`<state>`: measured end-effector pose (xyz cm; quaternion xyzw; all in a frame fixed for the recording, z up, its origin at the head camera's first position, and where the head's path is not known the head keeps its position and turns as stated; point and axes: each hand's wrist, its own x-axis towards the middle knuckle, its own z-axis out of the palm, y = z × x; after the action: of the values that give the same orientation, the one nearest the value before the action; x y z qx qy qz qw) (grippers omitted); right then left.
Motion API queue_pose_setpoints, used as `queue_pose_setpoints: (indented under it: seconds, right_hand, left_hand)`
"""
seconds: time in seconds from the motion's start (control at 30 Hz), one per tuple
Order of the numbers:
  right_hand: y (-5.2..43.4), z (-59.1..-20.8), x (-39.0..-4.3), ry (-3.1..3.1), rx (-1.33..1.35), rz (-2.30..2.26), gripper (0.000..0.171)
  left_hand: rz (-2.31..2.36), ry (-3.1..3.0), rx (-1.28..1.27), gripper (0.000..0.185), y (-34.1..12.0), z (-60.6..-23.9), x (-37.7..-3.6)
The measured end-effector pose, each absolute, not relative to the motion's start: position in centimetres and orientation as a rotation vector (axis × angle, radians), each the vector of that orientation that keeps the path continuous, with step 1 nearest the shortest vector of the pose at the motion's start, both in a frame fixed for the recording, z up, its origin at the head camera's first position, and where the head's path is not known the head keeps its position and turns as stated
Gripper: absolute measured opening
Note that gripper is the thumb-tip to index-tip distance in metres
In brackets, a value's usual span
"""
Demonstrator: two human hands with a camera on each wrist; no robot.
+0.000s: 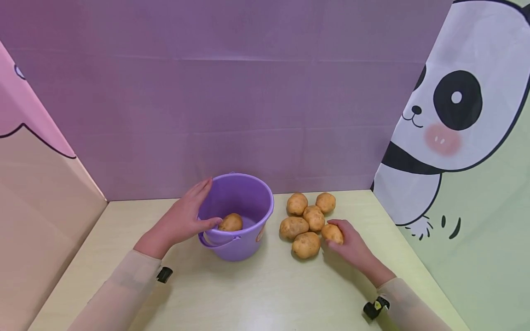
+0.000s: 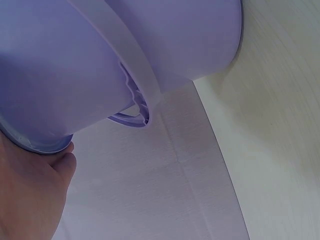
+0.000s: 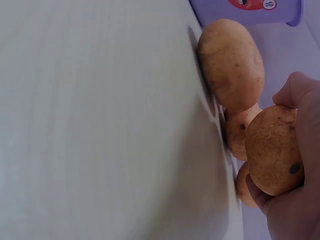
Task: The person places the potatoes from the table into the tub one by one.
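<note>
A purple bucket [image 1: 265, 230] stands on the table with one potato [image 1: 231, 222] inside. My left hand [image 1: 188, 218] holds its rim from the left, the thumb reaching over the near edge; in the left wrist view the left hand [image 2: 35, 185] is at the rim, part of it hidden. On the right, my right hand [image 1: 352, 243] pinches a potato [image 1: 332, 234] between thumb and fingers. The right wrist view shows this potato [image 3: 272, 150] with a dark spot on its skin. Several other potatoes [image 1: 306, 245] lie grouped just left of the right hand.
The pale wooden table [image 1: 256, 299] meets a purple backdrop [image 1: 248, 101] right behind the bucket. Side panels stand left and right, the right one with a panda drawing [image 1: 455, 147]. The bucket's handle [image 1: 219, 243] hangs down at its near left side.
</note>
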<state>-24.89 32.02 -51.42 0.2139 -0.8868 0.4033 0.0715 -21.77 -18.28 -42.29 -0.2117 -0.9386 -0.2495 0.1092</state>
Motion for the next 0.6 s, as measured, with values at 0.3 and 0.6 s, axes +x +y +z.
queue_pose_setpoints:
  seconds: [0.3,0.6]
  right_hand:
    - [31.6,-50.0,-25.3,-2.592,0.724,1.182,0.054]
    - [31.4,-48.6,-25.8,-2.583,0.793,1.159,0.055]
  left_hand:
    - [-0.739,-2.758,-0.631,0.11,-18.4,-42.3,-21.9]
    - [-0.734,-2.771,-0.621,0.112,-18.4,-42.4,-22.0]
